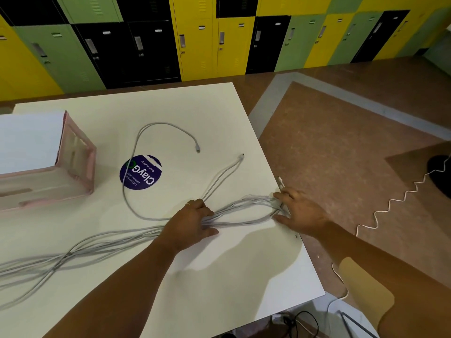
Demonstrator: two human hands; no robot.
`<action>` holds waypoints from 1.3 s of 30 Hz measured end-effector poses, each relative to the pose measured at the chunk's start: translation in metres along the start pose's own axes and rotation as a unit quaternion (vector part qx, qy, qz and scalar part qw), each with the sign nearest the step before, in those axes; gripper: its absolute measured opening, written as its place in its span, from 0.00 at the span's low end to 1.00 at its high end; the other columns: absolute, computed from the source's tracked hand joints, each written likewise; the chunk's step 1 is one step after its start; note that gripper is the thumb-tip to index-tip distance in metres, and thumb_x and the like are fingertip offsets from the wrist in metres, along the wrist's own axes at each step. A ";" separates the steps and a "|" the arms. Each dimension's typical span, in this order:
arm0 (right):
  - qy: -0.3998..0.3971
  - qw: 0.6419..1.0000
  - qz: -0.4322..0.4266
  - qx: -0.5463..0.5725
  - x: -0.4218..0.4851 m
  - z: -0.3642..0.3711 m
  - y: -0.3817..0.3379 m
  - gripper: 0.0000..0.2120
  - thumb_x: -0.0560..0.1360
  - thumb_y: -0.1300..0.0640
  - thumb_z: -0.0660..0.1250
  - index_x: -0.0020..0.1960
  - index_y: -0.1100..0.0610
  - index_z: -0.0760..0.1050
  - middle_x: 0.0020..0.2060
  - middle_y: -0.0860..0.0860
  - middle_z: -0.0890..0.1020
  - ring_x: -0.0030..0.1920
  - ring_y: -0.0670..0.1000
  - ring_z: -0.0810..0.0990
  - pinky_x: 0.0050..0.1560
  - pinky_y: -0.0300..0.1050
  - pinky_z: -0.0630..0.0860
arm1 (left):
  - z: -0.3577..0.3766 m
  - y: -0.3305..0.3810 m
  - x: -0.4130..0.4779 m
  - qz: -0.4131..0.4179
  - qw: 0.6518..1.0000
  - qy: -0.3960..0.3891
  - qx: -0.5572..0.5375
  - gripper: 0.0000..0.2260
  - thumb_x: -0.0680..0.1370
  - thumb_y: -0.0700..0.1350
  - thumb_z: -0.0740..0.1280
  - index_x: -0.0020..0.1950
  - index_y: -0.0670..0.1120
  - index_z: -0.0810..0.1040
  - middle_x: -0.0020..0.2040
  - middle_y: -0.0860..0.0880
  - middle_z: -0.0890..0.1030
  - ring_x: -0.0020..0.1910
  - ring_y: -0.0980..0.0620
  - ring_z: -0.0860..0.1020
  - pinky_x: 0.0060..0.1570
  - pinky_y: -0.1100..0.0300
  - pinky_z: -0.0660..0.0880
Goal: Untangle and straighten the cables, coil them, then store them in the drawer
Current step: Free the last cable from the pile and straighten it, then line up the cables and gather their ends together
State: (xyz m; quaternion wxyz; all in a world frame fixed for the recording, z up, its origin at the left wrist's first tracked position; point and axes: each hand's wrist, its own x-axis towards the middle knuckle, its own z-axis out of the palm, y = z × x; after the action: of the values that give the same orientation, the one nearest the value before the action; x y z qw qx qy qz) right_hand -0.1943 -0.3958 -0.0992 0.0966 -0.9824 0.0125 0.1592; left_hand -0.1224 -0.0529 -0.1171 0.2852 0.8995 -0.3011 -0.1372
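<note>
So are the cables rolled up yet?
Not yet. The cables lie in long loose strands across the table, with the left hand gripping them and the right hand at their looped end.

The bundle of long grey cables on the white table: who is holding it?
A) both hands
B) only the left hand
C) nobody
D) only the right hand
A: the left hand grips the bundle of long grey cables partway along, and the right hand holds its looped end near the edge of the white table.
</note>
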 end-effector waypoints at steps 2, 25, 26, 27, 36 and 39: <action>0.008 1.000 -0.001 -0.015 -0.001 0.000 0.008 0.26 0.78 0.43 0.64 0.73 0.50 0.68 0.69 0.51 0.74 0.66 0.56 0.71 0.65 0.50 0.70 | 0.002 0.000 0.001 0.018 0.999 0.008 0.031 0.13 0.73 0.51 0.75 0.55 0.46 0.83 0.48 0.50 0.77 0.51 0.50 0.76 0.51 0.57 0.75; 0.132 0.987 -0.031 0.086 0.058 -0.032 -0.089 0.11 0.77 0.58 0.65 0.58 0.55 0.78 0.55 0.51 0.80 0.57 0.54 0.76 0.55 0.49 0.74 | -0.046 -0.052 -0.023 -0.102 0.993 0.031 0.043 0.05 0.77 0.44 0.68 0.52 0.49 0.80 0.45 0.52 0.76 0.47 0.52 0.73 0.47 0.58 0.73; 0.129 0.987 -0.051 0.083 0.064 -0.034 -0.106 0.11 0.77 0.58 0.64 0.59 0.54 0.78 0.55 0.50 0.79 0.58 0.53 0.75 0.53 0.48 0.74 | -0.049 -0.055 -0.023 -0.097 0.994 0.014 0.056 0.04 0.77 0.44 0.68 0.51 0.49 0.80 0.45 0.52 0.77 0.46 0.52 0.73 0.47 0.58 0.73; 0.124 0.986 -0.073 0.083 0.070 -0.036 -0.123 0.11 0.78 0.57 0.64 0.59 0.54 0.77 0.56 0.49 0.79 0.59 0.52 0.74 0.53 0.47 0.74 | -0.053 -0.057 -0.024 -0.093 0.993 0.002 0.070 0.04 0.77 0.43 0.67 0.50 0.48 0.80 0.46 0.51 0.78 0.47 0.51 0.74 0.48 0.57 0.73; 0.034 0.978 -0.202 0.027 0.090 -0.019 -0.235 0.16 0.79 0.54 0.59 0.65 0.50 0.75 0.61 0.47 0.79 0.64 0.52 0.73 0.72 0.54 0.59 | -0.077 -0.055 -0.014 -0.089 0.995 0.028 0.025 0.03 0.80 0.44 0.62 0.48 0.48 0.74 0.44 0.51 0.78 0.39 0.51 0.76 0.42 0.54 0.75; 0.021 0.983 -0.181 -0.013 0.094 -0.017 -0.246 0.14 0.83 0.52 0.55 0.62 0.48 0.77 0.55 0.47 0.80 0.60 0.52 0.74 0.75 0.59 0.52 | -0.088 -0.052 -0.012 -0.089 0.995 0.048 -0.001 0.04 0.81 0.46 0.63 0.50 0.48 0.76 0.44 0.51 0.79 0.40 0.52 0.77 0.42 0.54 0.76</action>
State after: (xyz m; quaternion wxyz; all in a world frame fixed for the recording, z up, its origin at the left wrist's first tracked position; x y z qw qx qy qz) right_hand -0.0858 -0.1572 -0.0674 0.1104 -0.9727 -0.1660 0.1190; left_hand -0.0710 0.0264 -0.0765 0.2869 0.9281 -0.2054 -0.1189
